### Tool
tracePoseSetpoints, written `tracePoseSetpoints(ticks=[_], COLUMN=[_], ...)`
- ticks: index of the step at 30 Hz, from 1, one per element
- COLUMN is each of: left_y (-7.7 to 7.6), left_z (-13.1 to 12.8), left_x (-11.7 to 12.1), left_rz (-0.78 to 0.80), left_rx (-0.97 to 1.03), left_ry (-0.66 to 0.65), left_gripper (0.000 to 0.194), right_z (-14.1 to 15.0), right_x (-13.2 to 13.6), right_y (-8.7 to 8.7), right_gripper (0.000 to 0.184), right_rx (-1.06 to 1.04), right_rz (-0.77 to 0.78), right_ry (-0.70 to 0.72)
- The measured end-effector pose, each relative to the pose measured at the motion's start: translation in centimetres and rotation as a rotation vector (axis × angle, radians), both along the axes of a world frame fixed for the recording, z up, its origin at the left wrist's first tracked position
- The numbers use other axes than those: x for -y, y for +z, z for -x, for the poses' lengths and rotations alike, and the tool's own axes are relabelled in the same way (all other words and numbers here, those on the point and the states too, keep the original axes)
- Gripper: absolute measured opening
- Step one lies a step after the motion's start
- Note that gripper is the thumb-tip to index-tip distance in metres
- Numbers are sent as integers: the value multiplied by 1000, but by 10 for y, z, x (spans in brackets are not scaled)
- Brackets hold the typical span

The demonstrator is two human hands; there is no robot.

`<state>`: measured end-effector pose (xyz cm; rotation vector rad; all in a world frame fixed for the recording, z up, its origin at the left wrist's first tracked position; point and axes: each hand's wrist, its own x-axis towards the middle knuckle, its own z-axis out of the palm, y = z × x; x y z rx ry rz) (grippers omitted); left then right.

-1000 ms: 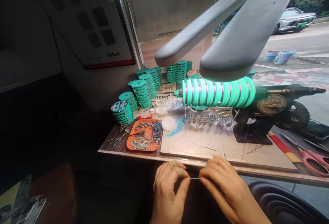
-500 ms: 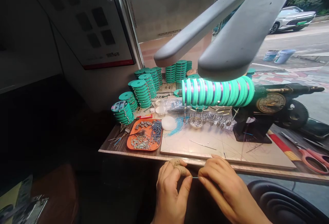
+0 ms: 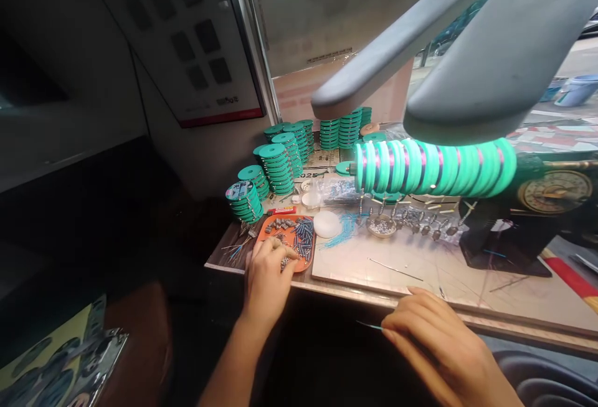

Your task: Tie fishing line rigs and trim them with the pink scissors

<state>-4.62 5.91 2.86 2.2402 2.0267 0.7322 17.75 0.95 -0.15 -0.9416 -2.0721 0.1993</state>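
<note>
My left hand (image 3: pixel 268 270) is over the orange tray (image 3: pixel 307 263), its fingers bent down among small metal parts and its thumb close to the index fingertip. Whatever may be between those fingertips is hidden. Inside the tray lie grey weights (image 3: pixel 279 224) and a heap of dark blue, rod-like pieces (image 3: pixel 304 232). In front of the board's edge, my right hand (image 3: pixel 430 332) pinches a short, thin blue-green line (image 3: pixel 370 325), whose free end points left.
Green spools (image 3: pixel 275 167) stand in stacks at the back left. More sit on the winder's shaft (image 3: pixel 434 167), under a grey lamp (image 3: pixel 467 101). On the board (image 3: pixel 355 276) lie a thin needle-like rod (image 3: pixel 396 269), blue strands (image 3: pixel 343 230) and a small bowl (image 3: pixel 382 227).
My left hand has let go of the thin line and moved left and up to the orange tray. My right hand still pinches the line. The view has turned to the left.
</note>
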Motion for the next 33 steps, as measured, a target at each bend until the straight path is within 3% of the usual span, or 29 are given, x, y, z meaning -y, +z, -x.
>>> tracePoseSetpoints(ticks=[3,7,11,15,18,20,23,28,33], left_y=[2,-4,-4,9,12,6,-14,-36,-37], left_z=[11,5,0,0,-11,-24,-45,-62,-63], left_x=[-22,-33,-36,-23,4,24,47,57,57], left_rz=[97,184,205,142,106,218,367,399,374], left_rx=[-45,-56,-17,78,297,806,1229,1487,1496], left_ry=[-60,-121,-139,-117,-127,-233,-184,38,48], left_gripper=[8,8,13,12,12,9,12,25,30], right_z=[0,-1,-2,-2,-2,-2,-4,-5,-3], right_x=[0,-1,-1,0,1,2,4,6,4], right_y=[-1,-4,-6,-3,1,3,2,-1,0], right_gripper=[12,9,8,9,9,9,8,8,9], right_rx=[7,29,42,-5,-57,-63,-36,-11,3], right_rz=[10,24,23,39,46,48,52,41,53], right_ry=[13,24,15,-9,-39,-38,-22,-11,-18])
